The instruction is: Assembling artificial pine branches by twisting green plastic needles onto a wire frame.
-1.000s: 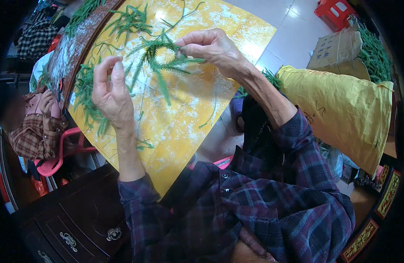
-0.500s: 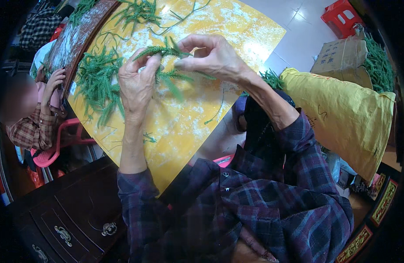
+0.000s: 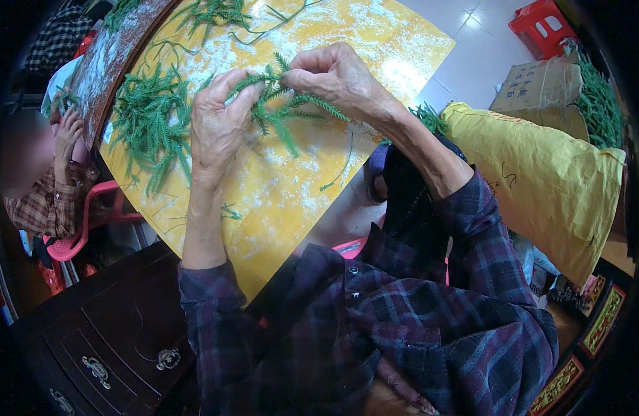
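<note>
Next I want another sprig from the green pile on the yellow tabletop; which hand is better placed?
Left, I'd judge: the left hand is close beside the green sprig pile, while the right hand is farther off, at the held sprig.

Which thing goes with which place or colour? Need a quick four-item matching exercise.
1. Branching sprig
2. Sprig heap
3. Sack
4. Plastic stool

A. Yellow, right of the tabletop
B. Held by left hand and right hand
C. Red, near the upper right
D. On the tabletop, left of the left hand

Pairs: 1-B, 2-D, 3-A, 4-C
</note>
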Demonstrator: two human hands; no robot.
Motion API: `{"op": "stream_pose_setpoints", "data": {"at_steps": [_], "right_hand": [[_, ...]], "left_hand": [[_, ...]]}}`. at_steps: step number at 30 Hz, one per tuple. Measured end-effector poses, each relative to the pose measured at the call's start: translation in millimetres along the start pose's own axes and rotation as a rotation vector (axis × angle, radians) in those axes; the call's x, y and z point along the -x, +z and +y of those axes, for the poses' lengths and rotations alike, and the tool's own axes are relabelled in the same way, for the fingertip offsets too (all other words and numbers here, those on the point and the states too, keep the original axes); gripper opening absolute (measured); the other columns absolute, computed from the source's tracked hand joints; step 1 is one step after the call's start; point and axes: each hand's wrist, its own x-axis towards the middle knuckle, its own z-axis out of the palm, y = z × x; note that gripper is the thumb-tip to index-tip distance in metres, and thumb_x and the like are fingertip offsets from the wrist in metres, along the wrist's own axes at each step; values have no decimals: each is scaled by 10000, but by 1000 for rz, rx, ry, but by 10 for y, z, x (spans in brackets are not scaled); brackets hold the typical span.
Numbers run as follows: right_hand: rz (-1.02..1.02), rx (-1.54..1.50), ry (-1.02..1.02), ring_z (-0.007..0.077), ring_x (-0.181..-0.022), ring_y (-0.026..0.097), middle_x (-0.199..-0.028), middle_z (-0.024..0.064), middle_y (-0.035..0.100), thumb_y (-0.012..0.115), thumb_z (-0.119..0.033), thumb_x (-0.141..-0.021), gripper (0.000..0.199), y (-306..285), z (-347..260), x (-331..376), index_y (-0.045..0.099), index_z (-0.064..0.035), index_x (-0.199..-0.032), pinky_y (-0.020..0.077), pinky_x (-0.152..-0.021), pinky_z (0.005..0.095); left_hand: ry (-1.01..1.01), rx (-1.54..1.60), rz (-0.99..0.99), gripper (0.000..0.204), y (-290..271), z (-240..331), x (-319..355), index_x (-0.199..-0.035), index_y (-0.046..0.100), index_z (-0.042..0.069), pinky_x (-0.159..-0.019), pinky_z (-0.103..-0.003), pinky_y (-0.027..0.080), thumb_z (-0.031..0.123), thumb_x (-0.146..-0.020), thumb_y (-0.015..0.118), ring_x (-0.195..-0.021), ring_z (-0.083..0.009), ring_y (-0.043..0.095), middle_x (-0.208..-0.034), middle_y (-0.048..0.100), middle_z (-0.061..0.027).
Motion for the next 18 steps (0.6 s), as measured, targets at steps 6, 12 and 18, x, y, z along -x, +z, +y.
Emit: {"op": "stream_pose_setpoints", "data": {"at_steps": [6,12,18], "right_hand": [[-3,-104,-17,25,-575,474,-609,-38,559,646,-154,-799,172,-22,58,-6,666,0,-724,386,-516,198],[47,-79,3,27,-580,467,-613,-36,555,650,-165,-810,192,-78,20,17,665,-1,-709,386,-526,201],[12,-16,49,23,-595,457,-631,-46,551,637,-184,-825,196,-105,-39,56,665,-12,-734,365,-541,195]], "left_hand": [[362,-227,21,201,4,-66,-54,-963,627,-13,-725,-262,450,115,-809,647,-802,-157,577,-878,625,-97],[-158,207,-116,211,4,104,-8,-984,648,12,-664,-200,425,174,-852,628,-727,-43,524,-801,612,27],[-208,210,-159,260,-65,55,8,-1047,636,-1,-705,-199,425,153,-837,621,-762,-42,534,-849,629,18]]}}
